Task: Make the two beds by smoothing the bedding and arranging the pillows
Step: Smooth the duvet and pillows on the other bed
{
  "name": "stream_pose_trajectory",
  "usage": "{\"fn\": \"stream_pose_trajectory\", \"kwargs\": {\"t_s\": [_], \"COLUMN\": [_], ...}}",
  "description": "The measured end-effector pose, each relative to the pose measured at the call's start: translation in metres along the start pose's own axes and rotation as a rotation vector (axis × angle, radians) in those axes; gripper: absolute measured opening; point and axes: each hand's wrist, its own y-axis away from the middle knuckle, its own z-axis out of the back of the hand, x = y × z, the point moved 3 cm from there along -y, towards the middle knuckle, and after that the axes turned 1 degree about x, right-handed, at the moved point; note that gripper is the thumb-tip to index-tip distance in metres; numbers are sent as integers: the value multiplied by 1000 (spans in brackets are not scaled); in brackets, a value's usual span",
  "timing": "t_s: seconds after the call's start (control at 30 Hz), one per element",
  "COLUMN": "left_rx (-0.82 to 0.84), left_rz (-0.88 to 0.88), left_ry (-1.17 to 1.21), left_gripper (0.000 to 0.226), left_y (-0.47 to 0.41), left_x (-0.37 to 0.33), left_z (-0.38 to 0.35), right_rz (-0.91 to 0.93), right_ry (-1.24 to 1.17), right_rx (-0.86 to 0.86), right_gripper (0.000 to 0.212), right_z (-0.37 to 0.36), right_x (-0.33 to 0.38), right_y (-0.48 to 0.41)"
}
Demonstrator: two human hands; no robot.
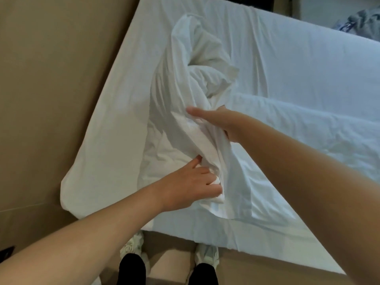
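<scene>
The person stood at the near edge of the bed (287, 58), whose white sheet lay mostly flat and ran away toward the upper right. On the sheet, toward the bed's left side, lay the crumpled bedding (195, 64), a long white bundle bunched into deep folds at its far end and spreading out flatter toward the near edge. The left hand (189, 184) reached in from the lower left, and its grip was closed on the bundle's near part: the fingers curled into a fold, with a wad of white fabric showing between them. The right hand (220, 122) came in from the right, higher up the bundle, and its grip was also closed on the crumpled bedding. Its thumb lay stretched along the top of the fabric while the other fingers were hidden beneath a raised fold that draped down from it. To the right of the hands a second, flatter white layer (318, 128) lay wrinkled across the bed. A beige floor (51, 79) filled the left side, two pale shoes (132, 243) showed below the bed's near edge, and a grey cloth (362, 21) sat blurred at the top right corner.
</scene>
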Motion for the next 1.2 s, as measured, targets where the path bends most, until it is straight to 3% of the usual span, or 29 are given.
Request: {"fn": "stream_pose_trajectory", "kwargs": {"t_s": [0.03,0.1,0.2,0.27,0.33,0.6,0.73,0.93,1.2], "left_rx": [4,-5,-13,-32,-48,-210,-267,-281,-299], "left_rz": [-2,-4,24,55,74,33,0,-30,-22], "left_ry": [4,-1,-52,-76,-81,-102,-80,-65,-56], "left_gripper": [41,42,45,43,45,40,34,29,25], "left_y": [-7,-21,-32,-32,-32,-66,-108,-195,-340], "left_x": [-4,-12,-24,-29,-35,-60,-86,-141,-245], "left_z": [0,0,-1,2,5,5,5,-10,-70], "right_rz": [4,62,148,165,163,239,260,278,321], "right_ry": [-6,68,167,157,123,-138,-209,-278,-300], "right_rx": [29,-10,-172,-207,-193,-156,-150,-138,-156], "right_gripper": [137,138,98,62,39,8,5,16,28], "right_z": [2,7,25,39,52,100,145,235,379], "right_x": [-1,-6,-24,-37,-49,-88,-115,-177,-304], "right_y": [2,5,2,2,3,25,39,49,45]}}
